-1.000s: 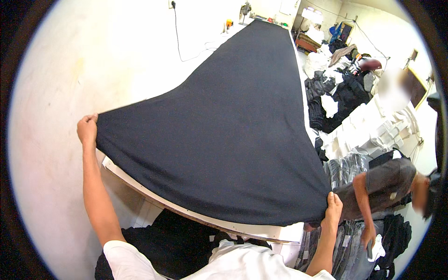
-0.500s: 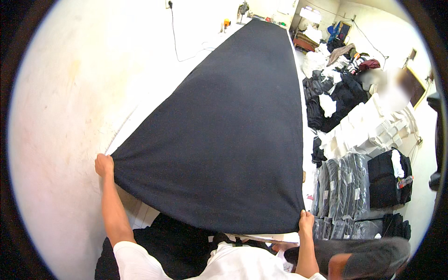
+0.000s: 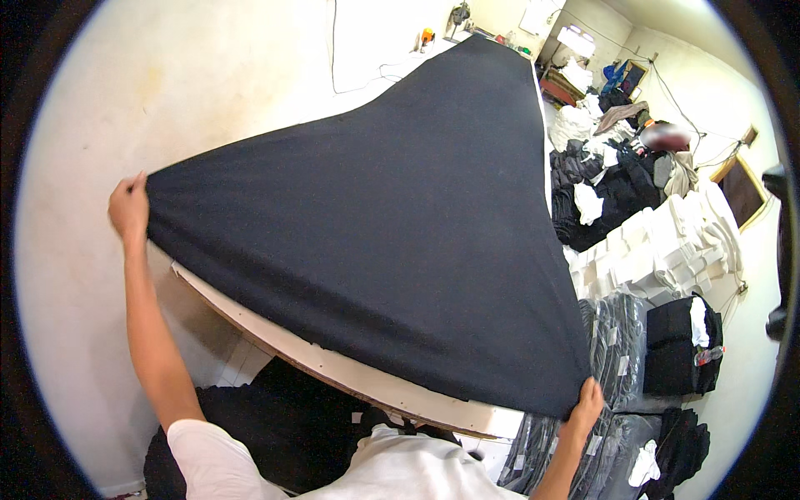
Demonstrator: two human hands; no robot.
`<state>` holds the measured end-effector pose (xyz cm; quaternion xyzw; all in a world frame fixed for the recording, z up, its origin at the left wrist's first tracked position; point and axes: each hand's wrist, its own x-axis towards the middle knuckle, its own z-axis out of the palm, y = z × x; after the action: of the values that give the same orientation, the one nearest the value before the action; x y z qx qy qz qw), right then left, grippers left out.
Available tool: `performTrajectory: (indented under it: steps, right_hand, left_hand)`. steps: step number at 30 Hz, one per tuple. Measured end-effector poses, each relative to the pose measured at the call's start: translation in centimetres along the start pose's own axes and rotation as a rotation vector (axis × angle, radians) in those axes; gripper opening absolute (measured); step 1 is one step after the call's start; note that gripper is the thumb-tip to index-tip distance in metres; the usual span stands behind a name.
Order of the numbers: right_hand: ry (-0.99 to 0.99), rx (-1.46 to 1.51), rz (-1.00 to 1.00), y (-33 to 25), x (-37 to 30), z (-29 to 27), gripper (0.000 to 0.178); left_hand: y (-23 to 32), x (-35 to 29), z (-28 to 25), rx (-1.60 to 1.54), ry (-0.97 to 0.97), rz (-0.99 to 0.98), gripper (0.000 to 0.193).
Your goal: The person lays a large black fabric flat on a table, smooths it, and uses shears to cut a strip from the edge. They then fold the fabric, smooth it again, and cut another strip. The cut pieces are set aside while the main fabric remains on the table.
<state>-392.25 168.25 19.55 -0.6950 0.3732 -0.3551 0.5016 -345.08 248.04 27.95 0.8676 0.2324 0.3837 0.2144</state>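
Note:
A large sheet of black fabric [image 3: 392,225] stretches over a long white table [image 3: 358,367], narrowing toward the far end. My left hand [image 3: 129,206] grips its near left corner, raised out past the table's left side, with the fingers closed on the cloth. At the near right corner, my right hand [image 3: 588,402] pinches the fabric beyond the table's right edge. Between both hands the near edge of the cloth hangs taut, slightly behind the table's near edge, which shows bare.
Plastic-wrapped dark stacks [image 3: 621,333] stand at the right, beside white folded stacks [image 3: 658,250] and a black bundle [image 3: 679,346]. Heaped garments [image 3: 608,183] lie farther back. A pale wall [image 3: 83,275] runs along the left. Black cloth [image 3: 267,433] lies below the table's near edge.
Both hands have spread apart with the fabric, the left going up and left, the right moving right. The near edge of the table has come into view. A person at lower right has left view.

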Motion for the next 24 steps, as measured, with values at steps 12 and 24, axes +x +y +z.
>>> performTrajectory:
  steps: [12,24]
  right_hand:
    - [-0.101,-0.595,0.223,16.1,-0.4,6.4,0.039]
    - [-0.187,0.217,0.067,3.1,6.6,5.7,0.027]
  left_hand:
    - [-7.7,-16.8,12.9,0.256,-0.224,-0.264,0.032]
    - [3.9,-4.4,8.4,0.038,-0.099,0.047,0.036]
